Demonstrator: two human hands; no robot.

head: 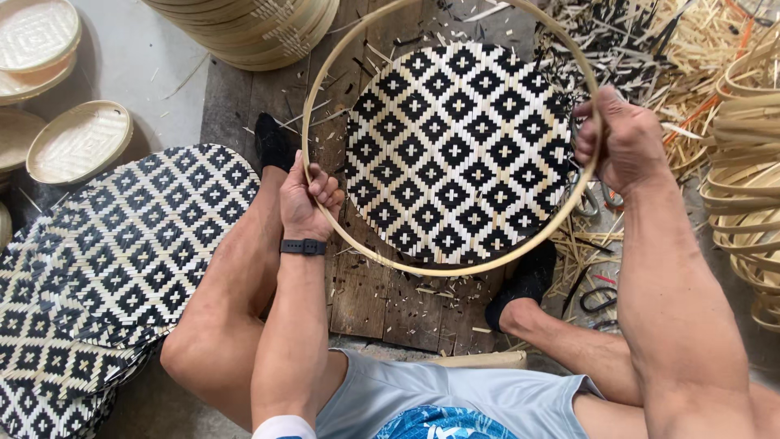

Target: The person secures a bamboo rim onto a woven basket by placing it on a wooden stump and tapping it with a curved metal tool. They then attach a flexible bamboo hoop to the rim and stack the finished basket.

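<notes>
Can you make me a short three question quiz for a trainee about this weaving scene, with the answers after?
1. True or false: both hands grip the bamboo hoop.
2. What lies beneath the hoop on the wooden boards? A) a round black-and-pale woven mat B) a finished lidded basket C) a coil of rope
3. On which side of the person does the stack of patterned woven mats lie?

Key
1. True: the left hand and right hand each hold the rim on opposite sides.
2. A, the round woven mat.
3. The person's left side, beside the left knee.
</notes>
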